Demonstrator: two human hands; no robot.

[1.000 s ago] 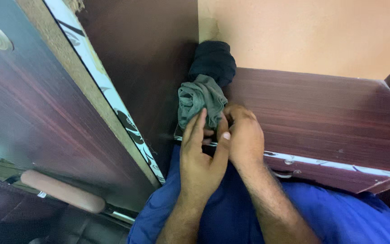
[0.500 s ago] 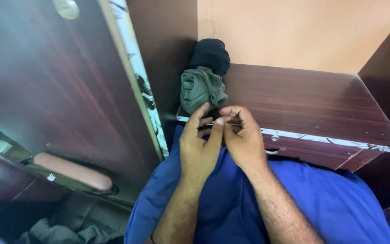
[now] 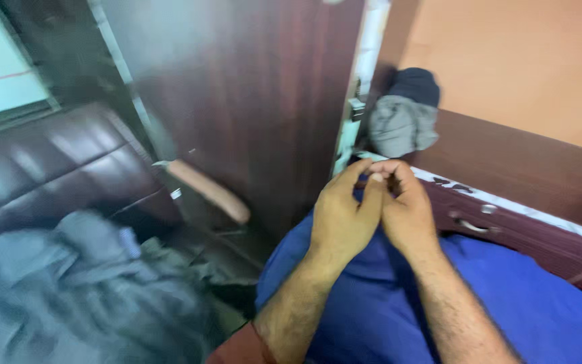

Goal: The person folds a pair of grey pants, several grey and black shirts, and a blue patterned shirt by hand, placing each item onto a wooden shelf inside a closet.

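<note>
My left hand (image 3: pixel 341 219) and my right hand (image 3: pixel 409 212) are pressed together, fingertips meeting in a pinch. They grip the top edge of a blue cloth (image 3: pixel 506 303) that spreads below my forearms. Just beyond the fingertips, a rolled grey-green cloth (image 3: pixel 402 125) sits in the corner of a dark wooden drawer unit (image 3: pixel 527 168). A dark navy bundle (image 3: pixel 415 84) lies behind the grey-green one. What exactly sits between my fingertips is hidden.
A dark wooden wardrobe door (image 3: pixel 250 101) with a tan handle (image 3: pixel 210 192) stands left of my hands. A dark leather seat (image 3: pixel 55 168) holds a blurred heap of grey clothes (image 3: pixel 75 290). An orange wall (image 3: pixel 527 61) rises behind the unit, whose drawer has a metal pull (image 3: pixel 469 226).
The view has swung left and down, bringing the seat and the clothes heap into sight. My hands stay pinched together and sit slightly lower than the grey-green bundle.
</note>
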